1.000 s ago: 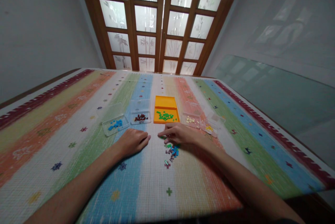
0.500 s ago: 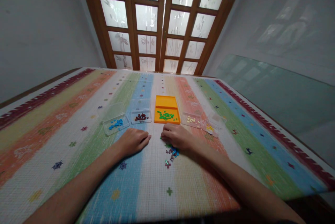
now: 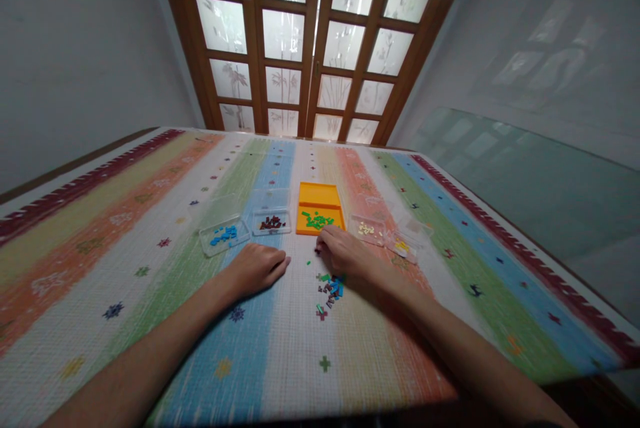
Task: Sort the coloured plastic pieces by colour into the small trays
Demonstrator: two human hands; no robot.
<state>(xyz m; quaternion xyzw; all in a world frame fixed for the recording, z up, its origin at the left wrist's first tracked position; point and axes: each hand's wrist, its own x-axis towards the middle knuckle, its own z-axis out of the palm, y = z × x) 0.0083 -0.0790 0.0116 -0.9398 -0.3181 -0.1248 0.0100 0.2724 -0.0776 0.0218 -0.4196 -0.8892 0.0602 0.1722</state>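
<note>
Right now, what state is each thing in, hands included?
Orange box, lid open, green pieces inside.
Leftmost clear box, open, holding blue pieces.
Second clear box, open, dark brown pieces.
Third clear box, open, pale pieces.
Rightmost clear box, open, yellow pieces.
Mixed pieces, loose on the tablecloth.
Left hand, curled, resting on the tablecloth.
Right hand, curled, at the orange box's near edge; any held piece too small to tell.

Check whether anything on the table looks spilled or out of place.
A mixed pile of small pieces lies on the cloth, and one green piece sits apart from it. This looks odd because the boxes separate colours. Spilled or placed, I cannot tell.
</note>
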